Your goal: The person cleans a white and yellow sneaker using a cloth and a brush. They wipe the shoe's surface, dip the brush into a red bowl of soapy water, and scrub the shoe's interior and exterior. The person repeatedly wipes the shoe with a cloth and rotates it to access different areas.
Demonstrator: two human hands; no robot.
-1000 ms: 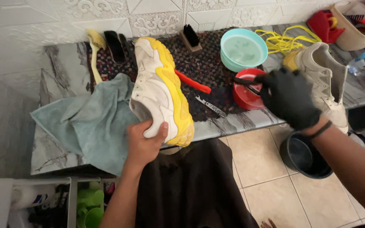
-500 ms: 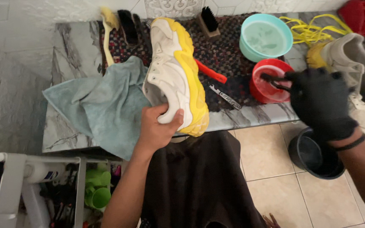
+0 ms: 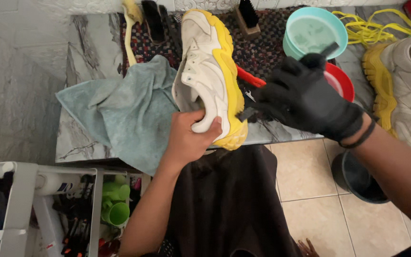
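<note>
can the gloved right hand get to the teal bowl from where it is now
Probably yes. The right hand hovers just in front of the teal bowl, with only the red dish beneath it; nothing stands between them.
</note>
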